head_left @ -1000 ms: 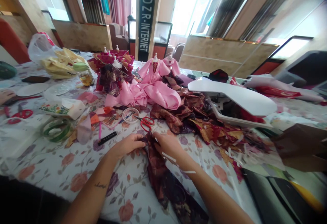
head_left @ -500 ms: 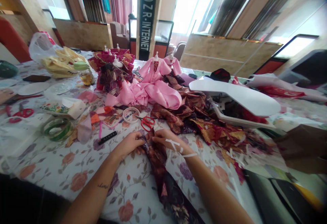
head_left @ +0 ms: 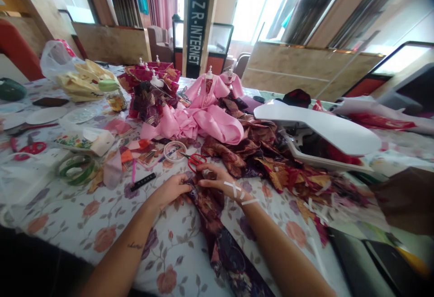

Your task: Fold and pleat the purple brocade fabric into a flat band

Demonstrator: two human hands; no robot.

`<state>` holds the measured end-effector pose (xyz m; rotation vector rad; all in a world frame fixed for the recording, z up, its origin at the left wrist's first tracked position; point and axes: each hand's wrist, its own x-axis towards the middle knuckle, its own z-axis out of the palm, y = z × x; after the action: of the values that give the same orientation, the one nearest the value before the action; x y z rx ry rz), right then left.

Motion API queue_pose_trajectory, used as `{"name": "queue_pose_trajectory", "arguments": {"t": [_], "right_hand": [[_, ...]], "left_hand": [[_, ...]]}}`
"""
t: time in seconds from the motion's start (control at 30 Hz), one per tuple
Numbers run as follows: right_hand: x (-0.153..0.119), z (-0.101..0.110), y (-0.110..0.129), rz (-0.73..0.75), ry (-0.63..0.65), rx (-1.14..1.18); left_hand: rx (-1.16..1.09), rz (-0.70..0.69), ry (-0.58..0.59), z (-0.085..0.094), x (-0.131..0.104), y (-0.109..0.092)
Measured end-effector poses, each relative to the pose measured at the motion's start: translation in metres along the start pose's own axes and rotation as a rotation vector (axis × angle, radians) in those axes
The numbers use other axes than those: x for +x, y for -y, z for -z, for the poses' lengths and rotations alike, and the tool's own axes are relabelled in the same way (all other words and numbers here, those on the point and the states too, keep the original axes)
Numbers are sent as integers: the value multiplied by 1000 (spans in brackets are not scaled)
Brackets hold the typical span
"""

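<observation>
A long strip of dark patterned fabric [head_left: 233, 252] in purple and maroon runs from between my hands toward the lower right. My left hand [head_left: 173, 189] is closed on its far left edge, with thumb and fingers pinching the cloth. Over the right side of that same end lies my right hand [head_left: 217, 180], thumb and fingers apart, the thumb close to the cloth. Its forefinger reaches close to the red-handled scissors [head_left: 195, 161]. Short white strips [head_left: 233, 189] stick to the back of this hand and wrist. Beside the scissors is a white tape roll [head_left: 175, 144].
Pink satin [head_left: 217, 123] lies behind, near small dressed mannequins [head_left: 208, 84]. Brown brocade [head_left: 259, 134] and fabric scraps [head_left: 305, 177] spread to the right, by a white board [head_left: 315, 123]. Leftward are a black bar [head_left: 143, 181], green tape rolls [head_left: 76, 170] and a jar [head_left: 116, 100].
My right fingers have opened from a pinch on the cloth and spread toward the scissors. My left hand keeps its pinch. The view has shifted slightly.
</observation>
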<state>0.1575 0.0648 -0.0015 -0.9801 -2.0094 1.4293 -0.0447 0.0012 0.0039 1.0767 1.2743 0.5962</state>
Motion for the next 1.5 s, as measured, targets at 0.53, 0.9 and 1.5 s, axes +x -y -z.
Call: {"name": "queue_pose_trajectory", "arguments": {"t": [0.53,0.9,1.5], "right_hand": [[9,-2,-8,-52,55,129],[29,2,-11,-53,55,161],[26,8,-18,49,64,73]], "left_hand": [[64,-68,-4,12,3,6],[36,-91,17,17,5,10],[56,-88,7,16,6,12]]}}
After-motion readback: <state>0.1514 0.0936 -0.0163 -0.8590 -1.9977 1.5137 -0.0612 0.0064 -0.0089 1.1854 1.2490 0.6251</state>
